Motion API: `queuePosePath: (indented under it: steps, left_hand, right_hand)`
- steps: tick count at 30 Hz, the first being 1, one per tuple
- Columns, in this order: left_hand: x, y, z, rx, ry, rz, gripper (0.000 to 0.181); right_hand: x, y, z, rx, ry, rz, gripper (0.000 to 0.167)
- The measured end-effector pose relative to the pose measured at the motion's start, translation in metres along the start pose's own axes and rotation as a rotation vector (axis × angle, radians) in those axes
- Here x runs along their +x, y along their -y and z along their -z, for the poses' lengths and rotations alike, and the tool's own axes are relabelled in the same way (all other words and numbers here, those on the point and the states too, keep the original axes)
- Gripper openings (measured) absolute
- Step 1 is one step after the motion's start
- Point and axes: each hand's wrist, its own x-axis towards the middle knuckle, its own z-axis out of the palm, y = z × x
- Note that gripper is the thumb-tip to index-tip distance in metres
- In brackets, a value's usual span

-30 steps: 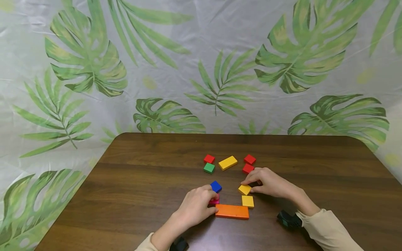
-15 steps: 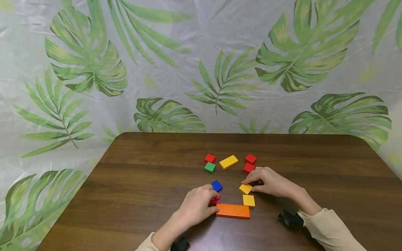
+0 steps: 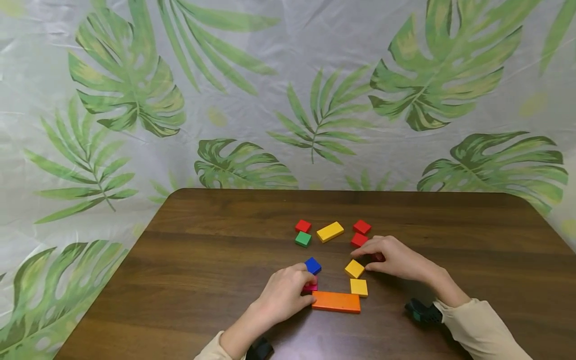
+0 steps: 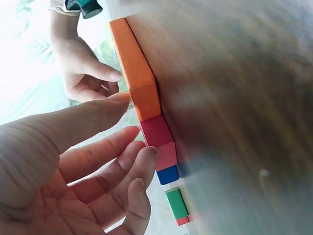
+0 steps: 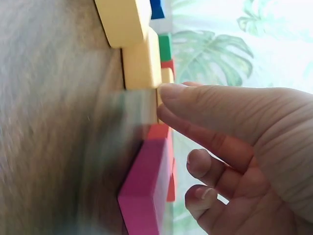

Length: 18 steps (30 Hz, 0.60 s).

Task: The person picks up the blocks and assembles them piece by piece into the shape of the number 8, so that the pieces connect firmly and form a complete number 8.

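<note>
My left hand (image 3: pixel 282 295) rests beside the blocks, fingers loosely bent. Its thumb is at the left end of the long orange block (image 3: pixel 336 302), and its fingertips are by the pink block (image 4: pixel 159 134), which the hand partly covers in the head view. A blue block (image 3: pixel 313 265) sits just beyond those fingers. My right hand (image 3: pixel 396 257) hovers at the right, thumb and index apart with nothing between them. Near its thumb tip lies a tilted yellow block (image 3: pixel 354 269); a second yellow block (image 3: pixel 359 287) touches the orange one. Mostly hidden under the right hand is a magenta block (image 5: pixel 146 191).
Farther back on the brown wooden table (image 3: pixel 216 240) lie a red block (image 3: pixel 303 226), a green block (image 3: pixel 303 239), a longer yellow block (image 3: pixel 330 232) and two red blocks, one (image 3: pixel 362 226) behind the other (image 3: pixel 359 240). A leaf-patterned curtain (image 3: pixel 252 100) hangs behind the table.
My right hand has drawn slightly back from the tilted yellow block, its thumb and index spreading. My left hand keeps its place by the orange and pink blocks. The head view has shifted a little.
</note>
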Motion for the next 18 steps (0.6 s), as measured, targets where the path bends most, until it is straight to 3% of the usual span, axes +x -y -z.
queuePosePath:
  steps: [6,10,14,18]
  left_hand:
    - [-0.002,-0.002,-0.003,-0.008,0.016,0.009,0.019]
    - [-0.001,-0.002,-0.005,0.012,0.003,-0.008,0.02]
    - [-0.001,-0.002,-0.005,0.02,0.003,-0.013,0.02]
    - [0.001,0.001,-0.001,0.019,-0.008,-0.018,0.019]
  right_hand:
    - [-0.008,-0.006,0.004,-0.042,-0.128,-0.026,0.025]
    - [-0.014,-0.011,0.009,-0.047,-0.199,-0.11,0.02]
    - [-0.018,-0.014,0.014,-0.042,-0.201,-0.231,0.016]
    - [-0.015,-0.016,0.021,-0.052,-0.152,-0.328,0.021]
